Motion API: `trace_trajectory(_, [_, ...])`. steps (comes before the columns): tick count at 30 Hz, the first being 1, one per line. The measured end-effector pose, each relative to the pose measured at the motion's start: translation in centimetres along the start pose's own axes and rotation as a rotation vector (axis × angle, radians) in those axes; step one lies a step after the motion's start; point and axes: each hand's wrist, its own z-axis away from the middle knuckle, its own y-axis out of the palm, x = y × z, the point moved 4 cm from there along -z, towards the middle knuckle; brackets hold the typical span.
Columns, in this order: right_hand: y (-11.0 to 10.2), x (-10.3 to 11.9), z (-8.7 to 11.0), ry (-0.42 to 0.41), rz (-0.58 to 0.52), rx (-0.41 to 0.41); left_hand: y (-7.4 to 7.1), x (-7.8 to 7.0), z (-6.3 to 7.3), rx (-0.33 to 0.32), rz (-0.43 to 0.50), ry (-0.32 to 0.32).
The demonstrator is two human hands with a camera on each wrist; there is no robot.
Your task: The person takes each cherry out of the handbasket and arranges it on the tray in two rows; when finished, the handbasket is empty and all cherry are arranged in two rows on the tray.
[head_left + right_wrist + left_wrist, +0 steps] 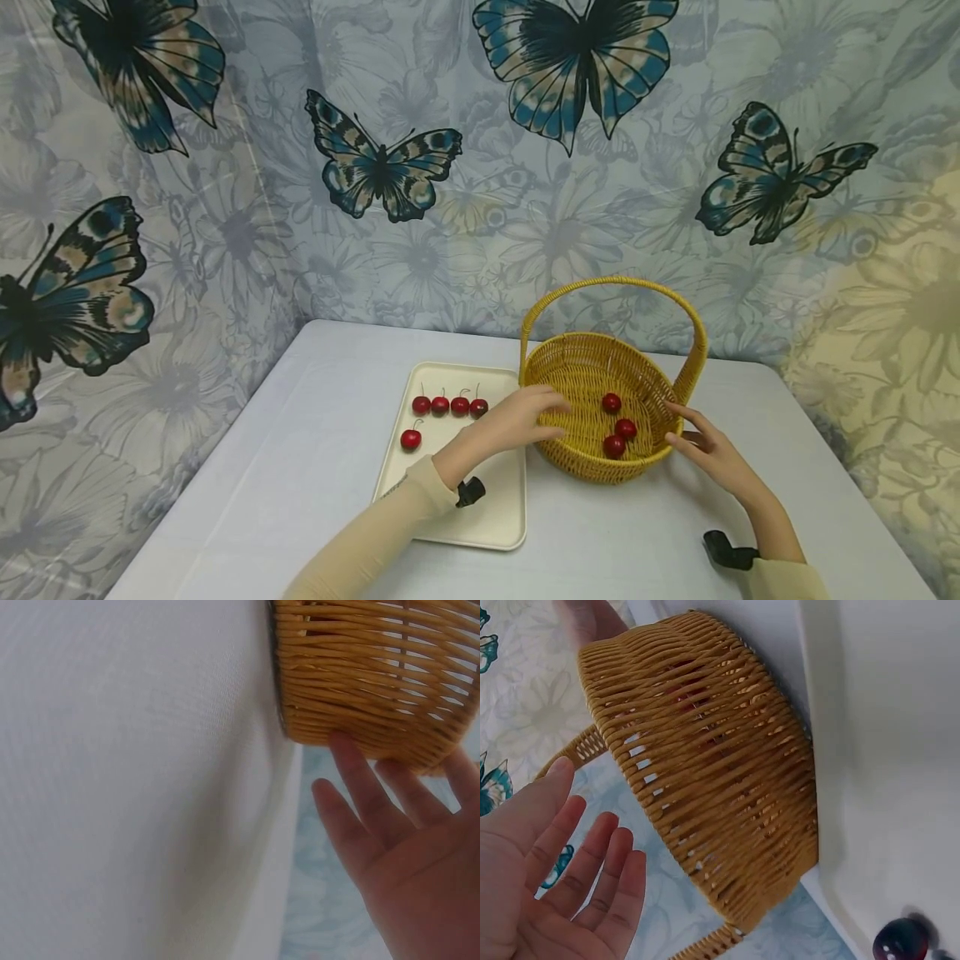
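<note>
A yellow woven basket (600,467) with a tall arched handle (615,282) stands on the table, three red cherries (614,447) inside it. My left hand (517,417) is over the basket's left rim, fingers loosely extended and nothing held. In the left wrist view its palm and spread fingers (577,877) are beside the basket wall. On the opposite side my right hand (712,454) has its fingertips right at the right rim. The right wrist view shows those fingers (375,795) spread and nearly straight against the wicker side.
Left of the basket lies a cream rectangular tray (480,529), partly under my left forearm. Several stemmed cherries (440,406) sit in a row on it, with a single cherry (410,440) below. A butterfly-patterned cloth (420,267) hangs behind the white table (255,467).
</note>
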Motion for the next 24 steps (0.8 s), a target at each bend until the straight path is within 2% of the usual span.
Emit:
trace_trajectory(9, [0.0, -0.3, 0.1, -0.004, -0.018, 0.004, 1.8, -0.4, -3.0, 0.057, 0.002, 0.0])
trace_trajectory(17, [0.1, -0.4, 0.0, -0.004, -0.02, 0.003, 3.4, 0.0, -5.5, 0.123, 0.039, -0.068])
trace_trajectory(24, [0.1, -0.3, 0.0, 0.0, -0.037, 0.006, 4.6, 0.4, -7.4, 0.16, 0.037, -0.119])
